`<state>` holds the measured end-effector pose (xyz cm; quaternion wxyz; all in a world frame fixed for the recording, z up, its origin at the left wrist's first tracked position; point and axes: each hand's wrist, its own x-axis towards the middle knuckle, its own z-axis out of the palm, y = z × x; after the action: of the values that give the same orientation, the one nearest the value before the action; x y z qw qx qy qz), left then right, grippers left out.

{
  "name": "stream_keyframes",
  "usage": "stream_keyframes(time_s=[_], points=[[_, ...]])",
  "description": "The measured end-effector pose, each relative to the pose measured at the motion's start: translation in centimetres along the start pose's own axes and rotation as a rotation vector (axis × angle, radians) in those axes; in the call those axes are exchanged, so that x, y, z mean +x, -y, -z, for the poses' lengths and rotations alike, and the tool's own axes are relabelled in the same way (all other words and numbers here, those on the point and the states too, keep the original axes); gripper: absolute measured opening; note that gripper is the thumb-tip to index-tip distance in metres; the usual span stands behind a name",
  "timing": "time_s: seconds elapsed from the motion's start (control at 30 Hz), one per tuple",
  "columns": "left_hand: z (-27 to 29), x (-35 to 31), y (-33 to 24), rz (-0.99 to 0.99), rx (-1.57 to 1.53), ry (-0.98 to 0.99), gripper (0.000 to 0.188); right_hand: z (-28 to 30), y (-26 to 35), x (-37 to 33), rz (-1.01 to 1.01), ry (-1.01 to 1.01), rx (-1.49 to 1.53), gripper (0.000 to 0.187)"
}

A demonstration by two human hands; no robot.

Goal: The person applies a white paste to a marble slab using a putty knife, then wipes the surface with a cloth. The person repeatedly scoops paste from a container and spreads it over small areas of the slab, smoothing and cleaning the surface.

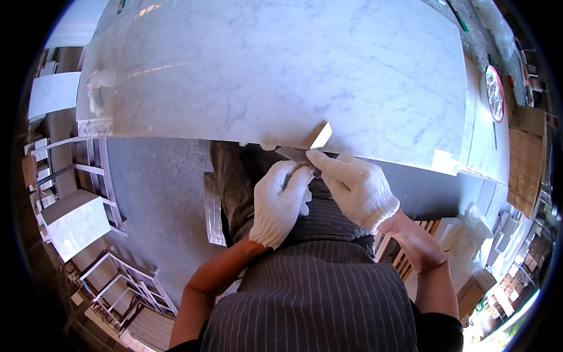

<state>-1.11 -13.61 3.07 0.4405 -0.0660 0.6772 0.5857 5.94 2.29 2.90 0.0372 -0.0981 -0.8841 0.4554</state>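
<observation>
Both my hands wear white knitted gloves and meet just off the near edge of a large white, grey-veined marble slab [281, 70]. Between them is a thin grey flat blade [292, 154], its pointed end toward the slab's edge. My left hand [280, 202] is closed, thumb and fingers pinching the blade's lower part. My right hand [358, 188] is closed too, its index finger laid along the blade's right end. The gloves hide any handle. Close ahead, a small bright piece with a tan side [321, 135] shows on the slab's edge.
A crumpled white glove or cloth [95, 100] lies on the slab's left end. Metal racks [94, 170] and a marble-topped block [76, 226] stand left. At right are a round red-rimmed object [494, 94], a wooden crate [526, 158] and a slatted wooden piece [404, 264].
</observation>
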Motion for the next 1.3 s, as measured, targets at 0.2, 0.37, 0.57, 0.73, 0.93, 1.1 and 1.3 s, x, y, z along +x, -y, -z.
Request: stream_keyframes(time_s=[0.2, 0.37, 0.57, 0.73, 0.93, 1.1, 1.3], points=[[0.0, 0.1, -0.1, -0.037, 0.032, 0.003, 0.021, 0.3, -0.1, -0.4, -0.010, 0.005, -0.061, 0.032], [0.1, 0.0, 0.3, -0.010, -0.006, -0.001, 0.023, 1.4, -0.2, 0.7, -0.161, -0.041, -0.050, 0.032], [-0.1, 0.1, 0.3, -0.016, -0.050, -0.013, 0.021, 0.3, -1.8, -0.2, 0.011, -0.111, -0.028, 0.032], [-0.1, -0.2, -1.1, 0.085, -0.031, 0.020, 0.022, -0.9, -0.5, -1.0, -0.126, -0.130, -0.049, 0.037], [-0.1, -0.1, -1.3, 0.053, -0.037, 0.014, 0.023, -0.1, -0.7, -1.1, -0.290, -0.150, 0.015, 0.036], [0.1, 0.0, -0.7, 0.068, -0.066, 0.017, 0.023, -1.0, 0.6, -1.8, -0.192, -0.043, -0.036, 0.036], [0.1, -0.1, -0.5, 0.040, -0.057, 0.020, 0.022, -1.6, -0.2, -1.5, -0.085, -0.157, -0.050, 0.032]])
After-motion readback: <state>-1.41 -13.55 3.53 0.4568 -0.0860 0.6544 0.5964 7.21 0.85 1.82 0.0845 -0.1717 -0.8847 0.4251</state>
